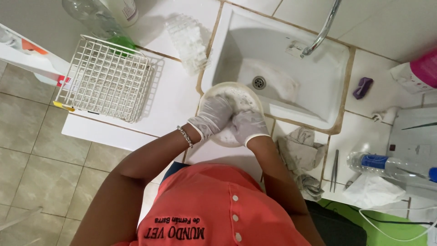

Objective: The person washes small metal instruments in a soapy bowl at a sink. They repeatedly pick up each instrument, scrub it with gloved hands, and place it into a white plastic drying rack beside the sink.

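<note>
Both my hands wear white gloves and press down inside a round white bowl (pixel 214 93) that sits at the near left corner of the sink (pixel 314 73). My left hand (pixel 212 116) rests in the bowl's left half, fingers curled into pale foamy contents. Beside it, touching, my right hand (pixel 248 125) is curled the same way. What lies under the fingers is hidden. A metal bracelet (pixel 185 135) circles my left wrist.
A white wire rack (pixel 107 79) stands left of the sink, with a clear bottle (pixel 98 20) behind it. Right of the bowl lie a crumpled grey cloth (pixel 298 152), tweezers (pixel 334 168), a plastic water bottle (pixel 391 165) and a purple object (pixel 363 87). The tap (pixel 321 32) arches over the basin.
</note>
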